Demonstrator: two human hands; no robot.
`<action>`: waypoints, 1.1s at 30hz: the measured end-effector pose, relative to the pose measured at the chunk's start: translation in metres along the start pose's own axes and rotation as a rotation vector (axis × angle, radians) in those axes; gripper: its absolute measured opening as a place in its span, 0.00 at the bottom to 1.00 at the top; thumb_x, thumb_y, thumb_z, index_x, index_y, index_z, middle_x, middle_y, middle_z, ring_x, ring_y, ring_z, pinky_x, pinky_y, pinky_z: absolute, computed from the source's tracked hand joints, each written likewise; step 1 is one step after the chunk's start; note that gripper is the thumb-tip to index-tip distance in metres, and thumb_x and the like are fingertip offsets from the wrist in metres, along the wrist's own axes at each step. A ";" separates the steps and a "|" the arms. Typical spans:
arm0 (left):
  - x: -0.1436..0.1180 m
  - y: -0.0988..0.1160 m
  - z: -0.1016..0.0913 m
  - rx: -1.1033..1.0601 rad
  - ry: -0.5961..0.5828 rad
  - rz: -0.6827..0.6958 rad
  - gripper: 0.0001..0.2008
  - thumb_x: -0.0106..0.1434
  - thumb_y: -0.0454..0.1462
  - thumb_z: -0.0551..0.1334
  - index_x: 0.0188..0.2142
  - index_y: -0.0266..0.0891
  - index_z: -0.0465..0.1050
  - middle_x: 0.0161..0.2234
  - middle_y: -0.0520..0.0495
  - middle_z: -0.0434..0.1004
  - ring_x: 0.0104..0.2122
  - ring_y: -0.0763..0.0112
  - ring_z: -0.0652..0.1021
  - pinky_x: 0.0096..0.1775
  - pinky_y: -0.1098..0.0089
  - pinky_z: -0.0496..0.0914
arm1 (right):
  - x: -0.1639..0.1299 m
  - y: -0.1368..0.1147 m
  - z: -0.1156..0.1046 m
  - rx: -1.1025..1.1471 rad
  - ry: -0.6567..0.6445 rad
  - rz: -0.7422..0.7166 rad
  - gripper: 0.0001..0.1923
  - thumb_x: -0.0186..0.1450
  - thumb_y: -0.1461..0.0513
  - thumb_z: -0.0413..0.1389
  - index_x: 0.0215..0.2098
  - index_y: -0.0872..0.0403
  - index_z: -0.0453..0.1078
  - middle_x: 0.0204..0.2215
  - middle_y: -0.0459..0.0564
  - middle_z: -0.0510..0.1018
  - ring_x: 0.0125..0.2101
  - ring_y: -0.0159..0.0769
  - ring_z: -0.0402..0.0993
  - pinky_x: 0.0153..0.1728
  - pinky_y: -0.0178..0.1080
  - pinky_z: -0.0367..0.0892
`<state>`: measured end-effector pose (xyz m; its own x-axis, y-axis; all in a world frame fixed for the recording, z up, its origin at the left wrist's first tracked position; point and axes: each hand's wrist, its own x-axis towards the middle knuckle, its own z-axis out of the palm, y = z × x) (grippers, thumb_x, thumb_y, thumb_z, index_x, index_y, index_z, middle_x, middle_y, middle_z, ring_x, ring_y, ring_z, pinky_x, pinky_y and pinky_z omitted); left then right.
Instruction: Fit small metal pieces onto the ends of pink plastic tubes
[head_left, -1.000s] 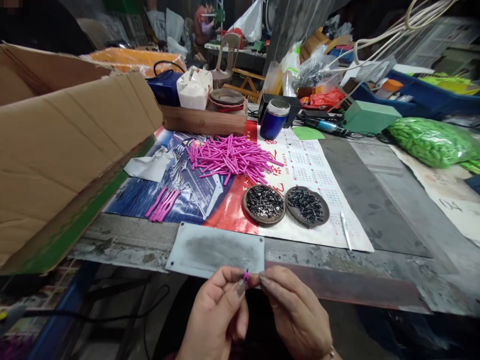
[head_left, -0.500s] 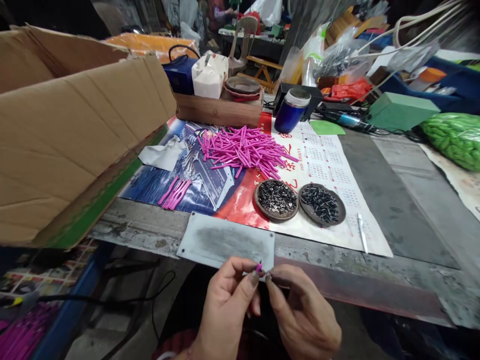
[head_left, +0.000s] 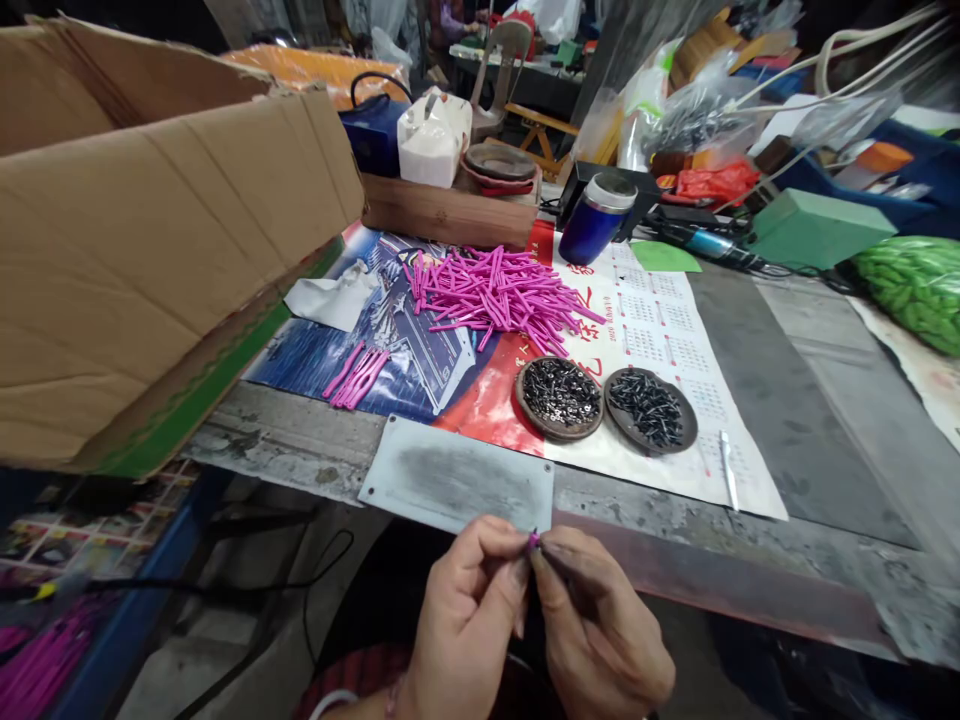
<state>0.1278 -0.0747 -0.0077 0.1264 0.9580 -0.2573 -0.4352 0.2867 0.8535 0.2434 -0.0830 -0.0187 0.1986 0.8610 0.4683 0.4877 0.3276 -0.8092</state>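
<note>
Between my fingertips is a small pink stick [head_left: 534, 539] with a dark point at its top; most of it is hidden by the fingers. My left hand [head_left: 471, 610] pinches it between thumb and index finger. From the other side, the thumb and index finger of my right hand [head_left: 600, 620] close on the stick's end; whether they also hold a tiny metal part I cannot tell. Just beyond my hands lies a pale metal plate [head_left: 457, 475] with a dark smudge. Farther back sit a bowl of small metal clips [head_left: 559, 398] and a bowl of dark pointed pins [head_left: 652, 410].
A heap of pink sticks [head_left: 502, 295] lies on a calendar poster [head_left: 739, 455], with a smaller bunch [head_left: 358, 375] to its left. A big cardboard box [head_left: 187, 220] fills the left side. A blue tumbler [head_left: 592, 225] and a white pen-like tool [head_left: 728, 470] are on the right.
My right fingertips have come up against the pink stick, covering more of it. Both hands stay close together; the whole view has shifted slightly.
</note>
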 end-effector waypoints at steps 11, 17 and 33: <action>-0.005 0.000 0.000 0.162 0.003 0.199 0.06 0.71 0.33 0.60 0.37 0.43 0.75 0.35 0.50 0.71 0.35 0.72 0.74 0.39 0.76 0.71 | -0.001 -0.001 0.003 0.031 -0.019 0.057 0.08 0.70 0.68 0.57 0.42 0.49 0.72 0.33 0.46 0.80 0.31 0.34 0.80 0.32 0.32 0.76; -0.005 0.000 -0.001 0.278 -0.015 0.371 0.08 0.71 0.30 0.57 0.38 0.44 0.71 0.35 0.52 0.71 0.35 0.72 0.75 0.41 0.76 0.72 | 0.014 -0.005 0.002 -0.154 -0.058 -0.106 0.07 0.74 0.63 0.53 0.36 0.50 0.67 0.27 0.45 0.76 0.29 0.34 0.77 0.31 0.33 0.73; -0.008 -0.003 0.000 0.341 -0.030 0.362 0.08 0.71 0.30 0.56 0.37 0.44 0.68 0.35 0.52 0.69 0.35 0.73 0.74 0.39 0.76 0.71 | 0.024 -0.004 0.002 0.018 -0.237 0.022 0.21 0.77 0.63 0.45 0.24 0.52 0.58 0.18 0.40 0.62 0.18 0.28 0.61 0.21 0.32 0.57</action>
<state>0.1280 -0.0833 -0.0086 0.0489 0.9946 0.0913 -0.1400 -0.0837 0.9866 0.2447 -0.0631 -0.0055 0.0033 0.9345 0.3558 0.4696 0.3127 -0.8257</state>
